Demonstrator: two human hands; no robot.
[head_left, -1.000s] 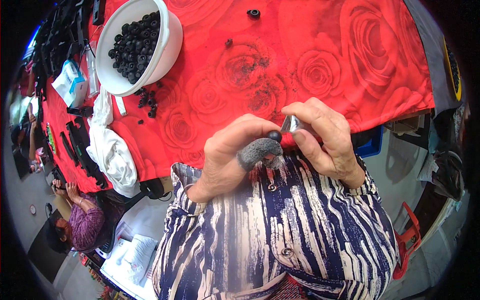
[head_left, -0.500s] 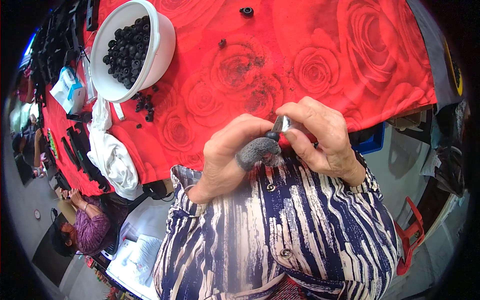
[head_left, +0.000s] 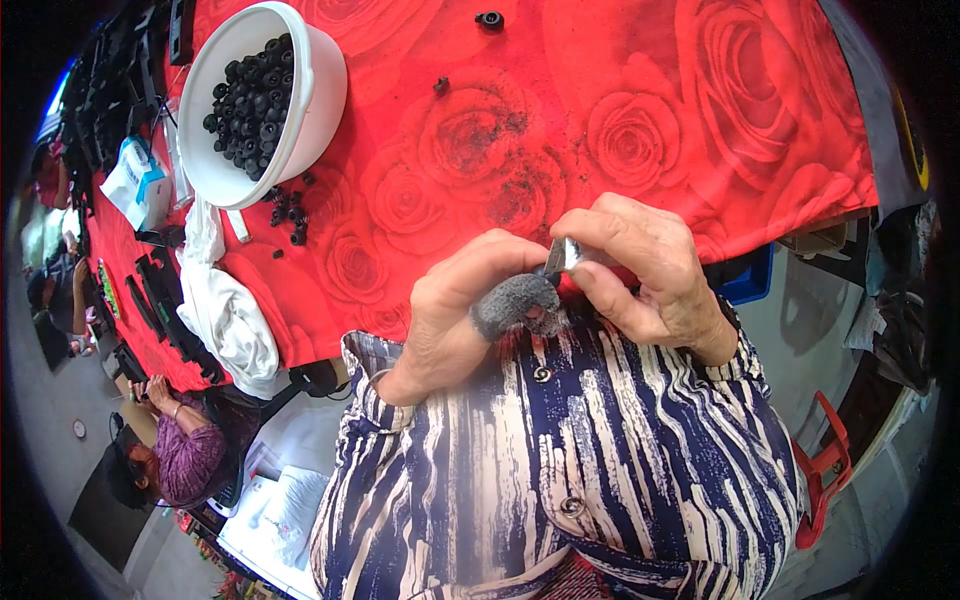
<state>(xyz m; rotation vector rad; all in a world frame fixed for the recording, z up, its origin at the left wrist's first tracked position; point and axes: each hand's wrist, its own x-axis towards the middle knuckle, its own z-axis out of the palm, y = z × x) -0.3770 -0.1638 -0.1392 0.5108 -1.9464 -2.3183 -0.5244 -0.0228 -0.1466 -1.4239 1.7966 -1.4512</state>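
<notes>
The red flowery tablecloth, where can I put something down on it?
Most room: the right side of the red tablecloth, between black crumbs, its edge and the right hand. A smaller patch: between crumbs, left hand and loose black pieces. Crowded: around the white tub and white cloth.

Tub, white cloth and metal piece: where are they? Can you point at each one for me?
Tub (head_left: 322,97): head view, on its outer wall.
White cloth (head_left: 232,318): head view, on its wide lower part.
Metal piece (head_left: 571,252): head view, on its silvery part.

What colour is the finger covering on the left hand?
The finger covering on the left hand is grey; the head view shows it best.
</notes>
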